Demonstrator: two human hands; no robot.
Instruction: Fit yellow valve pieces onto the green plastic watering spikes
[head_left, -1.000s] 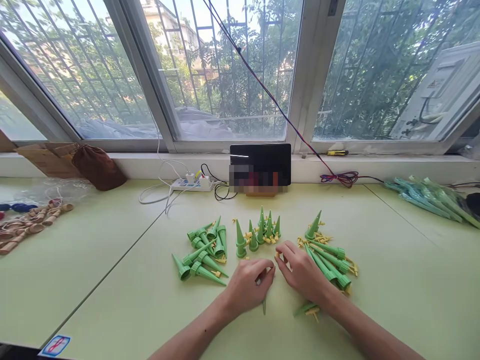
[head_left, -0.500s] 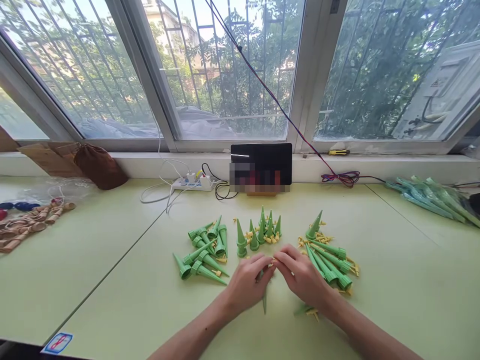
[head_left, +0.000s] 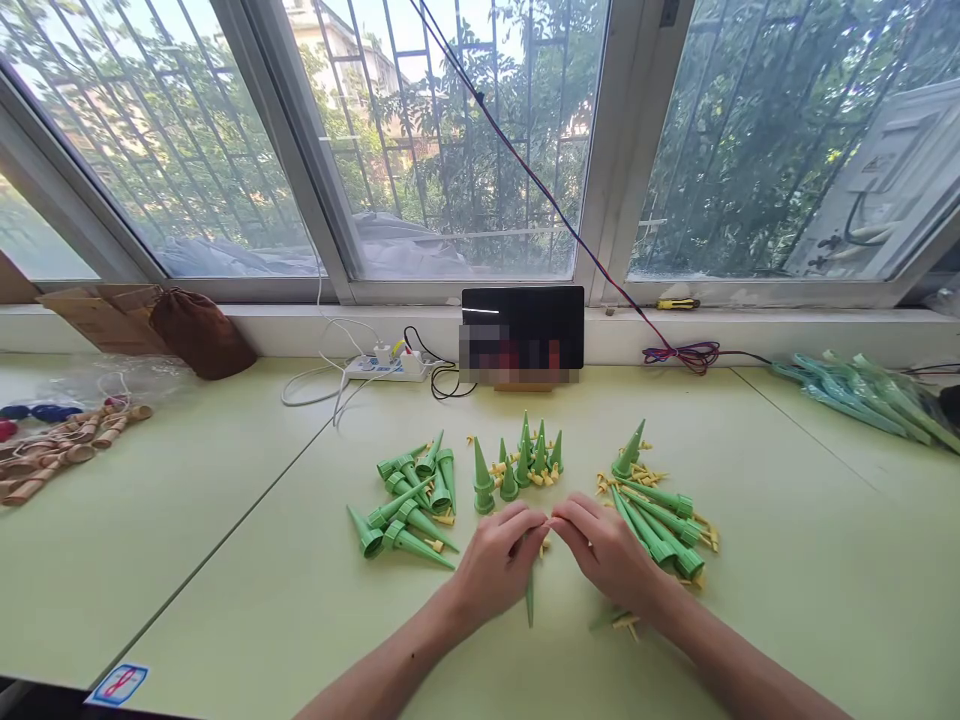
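My left hand (head_left: pixel 501 558) and my right hand (head_left: pixel 604 545) meet at the fingertips over the middle of the table, both closed in a pinch. What they pinch is too small and covered to make out. A green plastic spike (head_left: pixel 530 600) points toward me from under my left hand; its upper part is hidden, and I cannot tell if it is held. A small yellow piece (head_left: pixel 544 547) shows just below the fingertips. Beyond the hands stand several upright green cones (head_left: pixel 482 480) with yellow valve-like pieces (head_left: pixel 536 480) among them.
Green hollow spikes (head_left: pixel 409 515) lie heaped on the left. More long green spikes (head_left: pixel 652 530) with yellow bits lie by my right hand. A dark tablet (head_left: pixel 525 325), a power strip (head_left: pixel 386 370) and a brown pouch (head_left: pixel 202 335) stand along the window. Wooden pieces (head_left: pixel 60 450) lie far left.
The hands stay almost in place, fingertips still together with slight finger movement. The yellow piece below the fingertips shows more clearly now. The heaps have not moved.
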